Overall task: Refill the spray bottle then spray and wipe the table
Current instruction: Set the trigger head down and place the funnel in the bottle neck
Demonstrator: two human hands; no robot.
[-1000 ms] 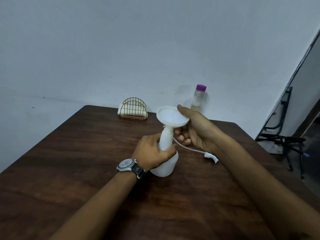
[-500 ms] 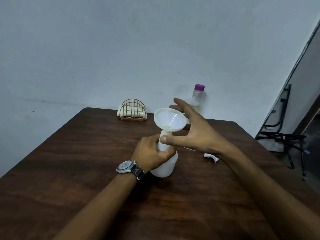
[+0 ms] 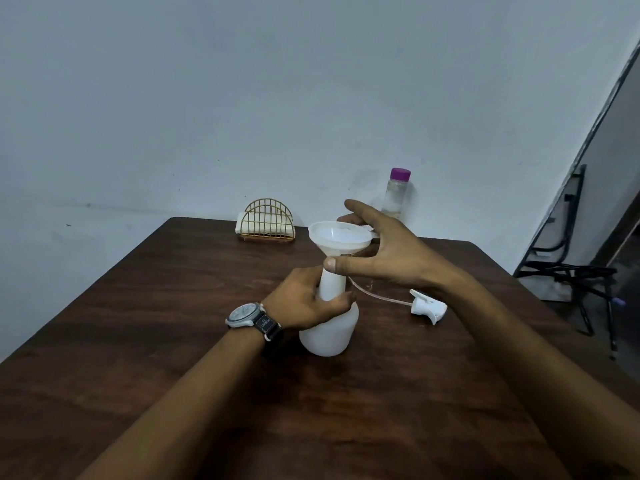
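A white spray bottle [image 3: 329,336] stands upright in the middle of the dark wooden table [image 3: 138,341], with my left hand [image 3: 304,299] wrapped around its neck. A white funnel [image 3: 341,237] sits in the bottle's mouth. My right hand [image 3: 388,251] hovers beside the funnel's right rim with fingers spread, holding nothing; whether a fingertip touches the rim is unclear. The white spray head [image 3: 427,306] with its thin tube lies on the table to the right. A clear bottle with a purple cap [image 3: 396,194] stands at the far edge by the wall.
A gold wire holder with white cloths [image 3: 266,225] sits at the table's far edge, left of the funnel. A black folded metal frame [image 3: 571,271] stands on the floor beyond the table's right side. A wall runs behind the table.
My right hand let go of the funnel's rim and opened, fingers spreading beside it. The funnel stays seated in the bottle; my left hand kept its grip.
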